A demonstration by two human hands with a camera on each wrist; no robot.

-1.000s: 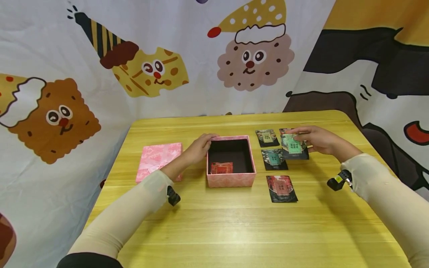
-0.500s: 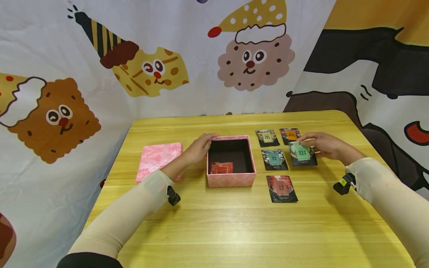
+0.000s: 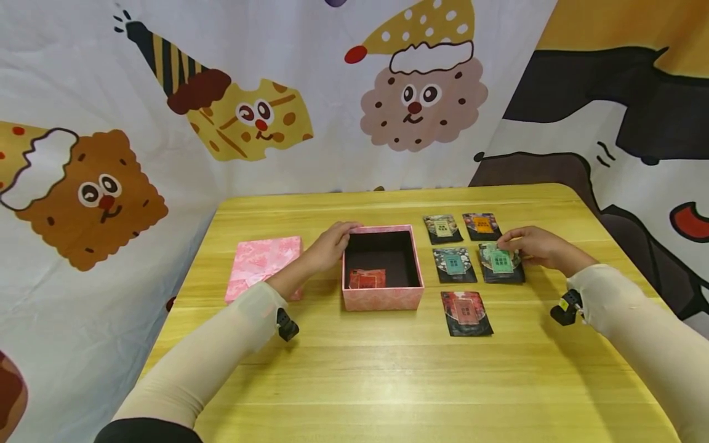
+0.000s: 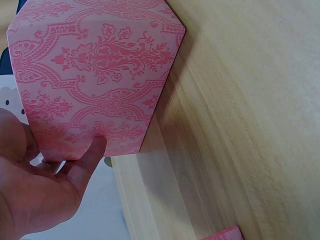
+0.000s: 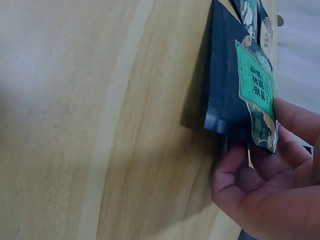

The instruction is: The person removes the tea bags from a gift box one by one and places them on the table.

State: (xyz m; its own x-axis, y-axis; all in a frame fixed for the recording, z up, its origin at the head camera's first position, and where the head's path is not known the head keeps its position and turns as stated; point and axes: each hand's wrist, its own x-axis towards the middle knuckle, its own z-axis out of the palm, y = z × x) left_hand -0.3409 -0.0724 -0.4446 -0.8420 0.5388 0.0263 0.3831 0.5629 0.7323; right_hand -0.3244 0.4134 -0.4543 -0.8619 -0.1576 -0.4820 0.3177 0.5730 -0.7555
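At the back left corner of an open pink gift box [image 3: 382,299], my left hand [image 3: 331,242] grips the wall. The left wrist view shows the thumb [image 4: 92,157] against the patterned outer side [image 4: 100,65], the other fingers round the corner. A red packet [image 3: 367,279] lies inside the box. My right hand [image 3: 540,246] pinches a black packet with a green label [image 3: 501,263] by its far right corner. In the right wrist view this packet [image 5: 255,80] is tilted close over the table, thumb on its printed face and fingers beneath.
Packets lie flat right of the box: yellow-labelled [image 3: 443,228], orange-labelled [image 3: 482,226], teal-labelled [image 3: 455,264] and, nearer, red-labelled [image 3: 467,314]. The pink box lid [image 3: 260,261] lies at the left, partly behind the left forearm. A printed cloth [image 3: 332,123] hangs behind the wooden table [image 3: 376,375].
The right hand has brought the green-labelled packet rightward and nearer, from over the orange-labelled packet to beside the teal-labelled one, and lowered it. The left hand stays on the box.
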